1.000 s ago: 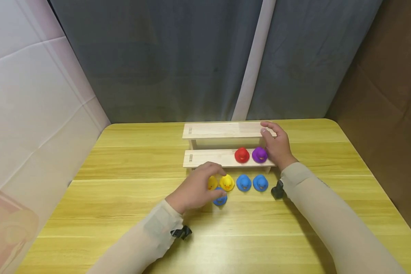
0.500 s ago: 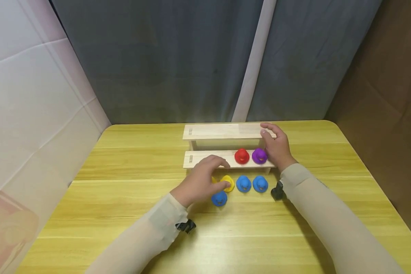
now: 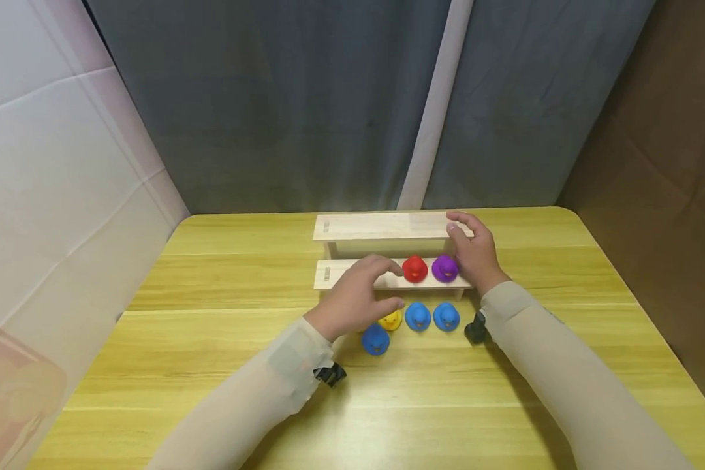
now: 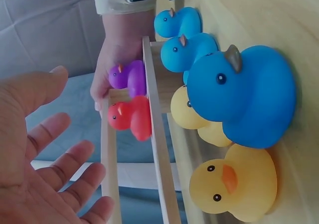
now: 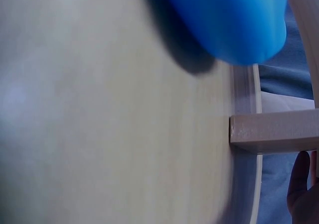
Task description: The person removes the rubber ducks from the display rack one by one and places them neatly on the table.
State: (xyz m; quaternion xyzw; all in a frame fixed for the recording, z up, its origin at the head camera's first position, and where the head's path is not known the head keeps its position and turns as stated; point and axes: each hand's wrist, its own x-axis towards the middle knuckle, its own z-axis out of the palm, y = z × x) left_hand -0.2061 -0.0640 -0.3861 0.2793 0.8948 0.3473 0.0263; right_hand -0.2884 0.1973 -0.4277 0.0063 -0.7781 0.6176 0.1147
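My left hand (image 3: pixel 355 297) hovers with fingers spread and nothing in it, over the yellow ducks and close to the red rubber duck (image 3: pixel 414 269). That duck and a purple duck (image 3: pixel 444 268) stand on the lower board of a two-step wooden stand (image 3: pixel 329 274). My right hand (image 3: pixel 478 253) grips the right end of the upper board, thumb and forefinger at its top; its other fingers are largely hidden. Before the stand are blue ducks (image 3: pixel 418 316) and a yellow duck (image 3: pixel 391 320). The left wrist view shows a second yellow duck (image 4: pixel 234 184), hidden in the head view.
Nearest me on the table is another blue duck (image 3: pixel 375 340), in front of the row. The wooden table (image 3: pixel 223 313) extends on both sides of the stand. A grey curtain (image 3: pixel 282 130) hangs behind, with a white wall covering at left and a brown one at right.
My left hand has moved up and to the right, from over the yellow ducks and front blue duck toward the red duck. The right hand has stayed in place.
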